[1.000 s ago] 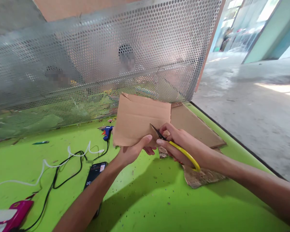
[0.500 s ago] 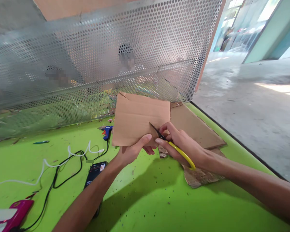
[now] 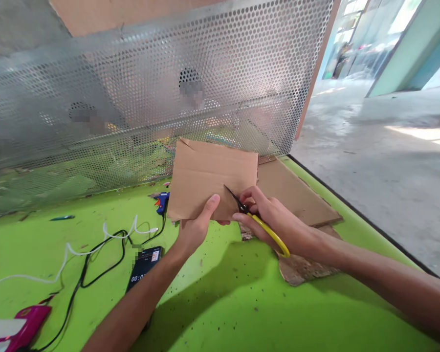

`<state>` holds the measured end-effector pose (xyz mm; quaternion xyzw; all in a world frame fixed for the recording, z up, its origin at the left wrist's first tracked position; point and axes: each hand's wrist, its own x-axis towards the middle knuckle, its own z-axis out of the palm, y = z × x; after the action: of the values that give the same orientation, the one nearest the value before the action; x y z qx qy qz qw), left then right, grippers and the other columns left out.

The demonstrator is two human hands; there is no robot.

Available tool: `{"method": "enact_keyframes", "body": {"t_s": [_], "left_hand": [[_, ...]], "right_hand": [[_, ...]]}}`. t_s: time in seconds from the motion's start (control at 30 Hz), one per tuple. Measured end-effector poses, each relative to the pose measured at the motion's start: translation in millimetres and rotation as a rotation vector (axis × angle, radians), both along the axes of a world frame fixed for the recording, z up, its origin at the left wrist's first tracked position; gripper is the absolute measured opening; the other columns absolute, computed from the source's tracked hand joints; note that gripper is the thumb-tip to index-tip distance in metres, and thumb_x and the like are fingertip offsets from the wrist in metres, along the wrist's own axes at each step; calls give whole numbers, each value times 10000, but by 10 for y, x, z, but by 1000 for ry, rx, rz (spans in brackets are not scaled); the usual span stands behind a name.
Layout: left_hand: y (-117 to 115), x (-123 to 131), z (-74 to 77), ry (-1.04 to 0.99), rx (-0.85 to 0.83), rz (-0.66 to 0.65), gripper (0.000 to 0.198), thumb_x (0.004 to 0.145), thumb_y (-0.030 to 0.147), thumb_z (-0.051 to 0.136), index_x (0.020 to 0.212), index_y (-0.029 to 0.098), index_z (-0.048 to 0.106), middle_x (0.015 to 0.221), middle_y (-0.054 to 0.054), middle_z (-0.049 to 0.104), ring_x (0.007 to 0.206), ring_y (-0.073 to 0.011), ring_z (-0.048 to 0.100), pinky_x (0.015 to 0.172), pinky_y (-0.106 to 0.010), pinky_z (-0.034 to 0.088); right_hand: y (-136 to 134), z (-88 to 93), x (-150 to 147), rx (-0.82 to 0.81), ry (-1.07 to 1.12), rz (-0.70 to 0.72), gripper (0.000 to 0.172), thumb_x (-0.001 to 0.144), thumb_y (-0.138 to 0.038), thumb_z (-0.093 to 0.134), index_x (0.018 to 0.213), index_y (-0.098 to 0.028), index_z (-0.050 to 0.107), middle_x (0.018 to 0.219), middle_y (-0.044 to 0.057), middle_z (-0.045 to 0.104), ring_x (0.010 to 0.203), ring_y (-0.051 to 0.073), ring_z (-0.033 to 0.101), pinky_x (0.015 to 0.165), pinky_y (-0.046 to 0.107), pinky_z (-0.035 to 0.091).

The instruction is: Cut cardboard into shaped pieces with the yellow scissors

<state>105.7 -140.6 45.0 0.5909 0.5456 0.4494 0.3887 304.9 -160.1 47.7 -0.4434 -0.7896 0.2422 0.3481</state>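
Note:
My left hand (image 3: 198,227) grips a flat piece of cardboard (image 3: 209,171) by its lower edge, thumb on the face and fingers behind. The piece is held up off the table, tilted toward me, with a small crease or cut at its top left corner. In my right hand (image 3: 267,215) is a pair of scissors (image 3: 269,232) with yellow handles and dark blades. The blades look closed, and their tip lies over the lower right part of the cardboard's face; whether it touches I cannot tell.
More cardboard sheets (image 3: 293,188) and a torn piece (image 3: 308,266) lie at the right on the green table (image 3: 212,303). At the left are a blue glue gun (image 3: 162,201), a phone (image 3: 144,266), cables and a pink power strip (image 3: 31,322). A perforated metal screen (image 3: 150,98) stands behind, people beyond it.
My left thumb has shifted left and up on the cardboard, and its fingers show less beneath. The cardboard and the scissors have moved slightly left.

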Motion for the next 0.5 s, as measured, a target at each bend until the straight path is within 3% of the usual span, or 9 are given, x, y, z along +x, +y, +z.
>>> {"method": "enact_keyframes", "body": {"t_s": [0.07,0.23,0.5], "left_hand": [[-5,-4,38,-4,-15,35,414,815,555,702,872,153,784,789,-97,792,928,-295,757,863,-335,616],[-23,13,115,-24,-11,-70,377,807,538,693,772,171,767,634,-65,743,674,-259,745,669,-321,630],[-22,14,55,6,8,-122,434,863,547,618,639,198,745,525,-33,697,608,-223,729,660,-303,612]], "right_hand": [[-23,35,18,-24,7,36,226,985,-406,513,1038,-236,373,823,20,638,625,170,597,575,289,401],[-75,94,28,-133,40,71,219,1003,-428,477,1032,-239,370,719,-25,599,553,157,572,530,282,389],[-42,18,-17,-46,-14,-38,207,974,-392,495,1046,-240,373,648,-41,606,524,168,553,572,298,384]]}}
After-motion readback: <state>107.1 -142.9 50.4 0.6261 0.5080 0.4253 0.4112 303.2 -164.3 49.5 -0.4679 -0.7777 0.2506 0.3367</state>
